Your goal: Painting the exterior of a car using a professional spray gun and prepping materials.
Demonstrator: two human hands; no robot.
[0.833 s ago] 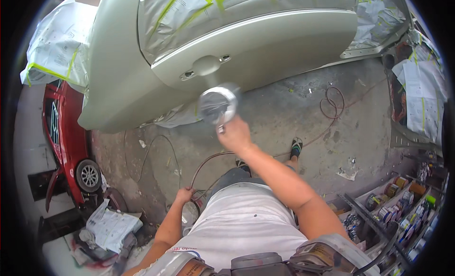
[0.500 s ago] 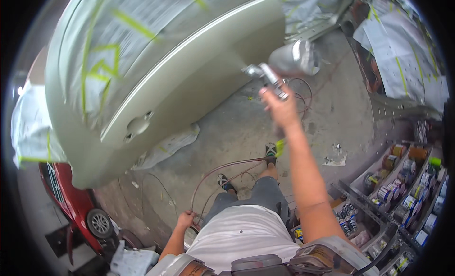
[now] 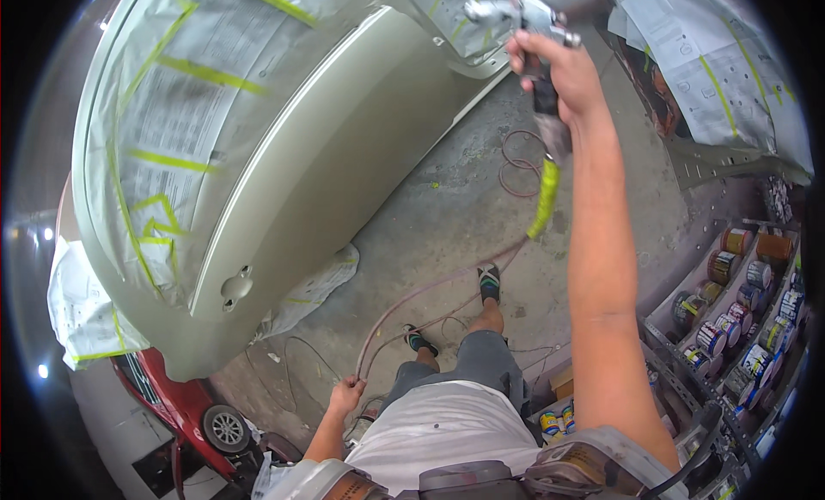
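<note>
My right hand (image 3: 569, 75) is raised at the top right, fingers wrapped round the grip of a metal spray gun (image 3: 534, 21). The gun's nozzle points left toward the car, and its grey cup is partly cut off at the top edge. Yellow-green tape (image 3: 544, 199) wraps the hose below the grip. Low on the left, my left hand (image 3: 345, 395) is closed on the reddish air hose (image 3: 404, 300). A pale grey-green car door (image 3: 344, 148) with an empty handle recess stands left of the gun, not touching it.
Masking paper (image 3: 193, 96) with yellow-green tape covers the car's windows. Hose loops (image 3: 520, 161) lie on the concrete floor (image 3: 430, 216). Racks of paint cans (image 3: 722, 264) stand at the right. A red car (image 3: 176, 388) is at the lower left, and more masking sheets (image 3: 713, 79) hang upper right.
My right hand has moved up and to the right with the spray gun. A faint spray at the nozzle no longer shows. My left hand still grips the hose.
</note>
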